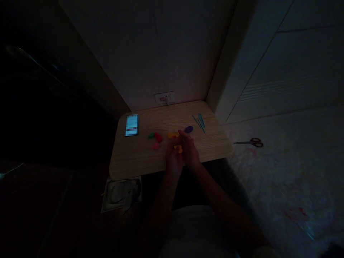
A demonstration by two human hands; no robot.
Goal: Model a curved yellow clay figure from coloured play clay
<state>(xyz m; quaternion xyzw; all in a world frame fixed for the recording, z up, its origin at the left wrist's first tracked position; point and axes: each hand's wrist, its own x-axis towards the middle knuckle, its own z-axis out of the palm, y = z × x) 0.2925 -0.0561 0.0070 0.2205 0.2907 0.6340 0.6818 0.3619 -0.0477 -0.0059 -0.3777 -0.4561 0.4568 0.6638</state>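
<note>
The room is dim. My left hand [172, 157] and my right hand [189, 150] meet over the small wooden table [139, 157], both closed around a lump of yellow clay [177, 148]. Another yellow piece [172, 135] lies just beyond my fingers. A purple lump [188, 129] sits further back to the right. To the left lie green [151, 135], red [158, 137] and pink [155, 146] lumps.
A lit phone [131, 125] lies at the table's back left. Thin teal sticks [199, 122] rest at the back right. A wall socket [164, 97] is behind. Scissors [251, 142] lie on the white bedding to the right. A clear packet [122, 193] sits below the table's front edge.
</note>
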